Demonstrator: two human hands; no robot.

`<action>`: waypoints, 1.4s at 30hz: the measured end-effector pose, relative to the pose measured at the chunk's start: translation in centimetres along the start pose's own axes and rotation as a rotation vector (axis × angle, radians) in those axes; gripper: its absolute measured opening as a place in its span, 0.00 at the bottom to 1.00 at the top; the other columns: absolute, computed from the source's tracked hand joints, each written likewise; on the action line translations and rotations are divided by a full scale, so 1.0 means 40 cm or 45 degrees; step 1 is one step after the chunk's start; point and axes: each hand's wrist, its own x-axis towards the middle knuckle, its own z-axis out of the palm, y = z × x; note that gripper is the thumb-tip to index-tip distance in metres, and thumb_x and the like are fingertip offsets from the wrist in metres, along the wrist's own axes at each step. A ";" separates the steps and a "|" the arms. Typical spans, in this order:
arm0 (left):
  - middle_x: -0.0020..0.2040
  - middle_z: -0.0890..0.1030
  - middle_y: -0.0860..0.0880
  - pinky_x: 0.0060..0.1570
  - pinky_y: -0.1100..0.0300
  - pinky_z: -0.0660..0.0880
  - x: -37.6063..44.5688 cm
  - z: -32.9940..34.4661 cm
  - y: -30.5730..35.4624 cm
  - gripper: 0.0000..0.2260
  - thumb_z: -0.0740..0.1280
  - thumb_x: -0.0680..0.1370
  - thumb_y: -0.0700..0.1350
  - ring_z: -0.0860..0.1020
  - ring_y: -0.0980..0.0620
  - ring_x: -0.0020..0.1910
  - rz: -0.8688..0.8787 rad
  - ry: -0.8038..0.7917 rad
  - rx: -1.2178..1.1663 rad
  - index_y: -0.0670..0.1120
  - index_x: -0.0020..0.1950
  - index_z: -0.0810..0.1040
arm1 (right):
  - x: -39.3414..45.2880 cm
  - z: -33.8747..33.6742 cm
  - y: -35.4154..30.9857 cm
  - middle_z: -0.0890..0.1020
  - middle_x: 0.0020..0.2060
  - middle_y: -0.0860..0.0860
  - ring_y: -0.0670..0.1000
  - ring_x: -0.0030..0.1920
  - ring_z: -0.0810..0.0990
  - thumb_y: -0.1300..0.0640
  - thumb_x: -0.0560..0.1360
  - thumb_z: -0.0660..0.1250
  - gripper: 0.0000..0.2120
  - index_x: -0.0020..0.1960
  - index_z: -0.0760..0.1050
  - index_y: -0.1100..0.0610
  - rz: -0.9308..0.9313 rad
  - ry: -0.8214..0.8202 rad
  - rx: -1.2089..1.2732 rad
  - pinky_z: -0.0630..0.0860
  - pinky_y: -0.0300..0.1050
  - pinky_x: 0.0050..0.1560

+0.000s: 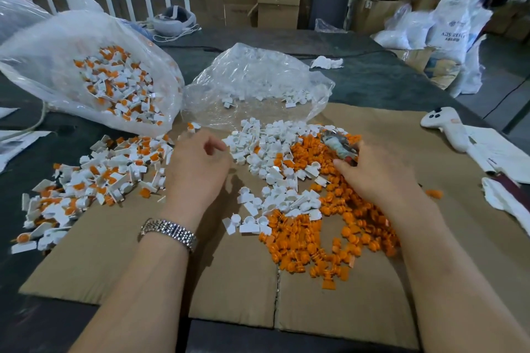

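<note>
My left hand (pixel 198 165), a metal watch on its wrist, hovers at the left edge of a pile of small white plastic parts (pixel 272 172). Its fingers are loosely curled and I see nothing in them. My right hand (pixel 375 173) grips a worn, tape-wrapped tool (pixel 339 147) above a pile of orange plugs (pixel 324 238). Both piles lie on a flat cardboard sheet (pixel 229 281). To the left is a heap of white parts fitted with orange plugs (pixel 91 180).
A plastic bag (pixel 114 86) of fitted white-and-orange parts lies at the back left. A clear bag (pixel 258 83) holding a few white parts lies behind the piles. A white controller (pixel 447 129), papers and a cloth (pixel 504 198) are at the right. Cardboard boxes stand beyond the table.
</note>
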 end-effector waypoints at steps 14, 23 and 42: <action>0.38 0.84 0.54 0.43 0.56 0.81 -0.019 -0.031 0.011 0.07 0.77 0.75 0.53 0.82 0.56 0.38 0.122 -0.597 0.197 0.52 0.41 0.83 | 0.002 0.039 0.006 0.70 0.70 0.58 0.61 0.72 0.65 0.31 0.78 0.57 0.31 0.70 0.69 0.52 -0.086 -0.015 0.064 0.63 0.65 0.69; 0.36 0.86 0.52 0.38 0.59 0.82 -0.027 -0.023 0.031 0.03 0.74 0.78 0.44 0.85 0.55 0.33 0.074 -0.470 -0.229 0.52 0.47 0.83 | -0.031 0.020 -0.016 0.78 0.42 0.41 0.46 0.49 0.75 0.48 0.75 0.73 0.03 0.48 0.85 0.45 -0.689 -0.016 0.212 0.74 0.50 0.55; 0.49 0.85 0.35 0.42 0.61 0.83 -0.019 0.015 0.065 0.13 0.74 0.68 0.30 0.87 0.42 0.48 -0.455 -0.792 -1.493 0.36 0.51 0.83 | -0.066 0.011 -0.074 0.86 0.41 0.51 0.47 0.41 0.84 0.59 0.78 0.71 0.02 0.50 0.82 0.56 -0.572 -0.061 1.394 0.81 0.38 0.45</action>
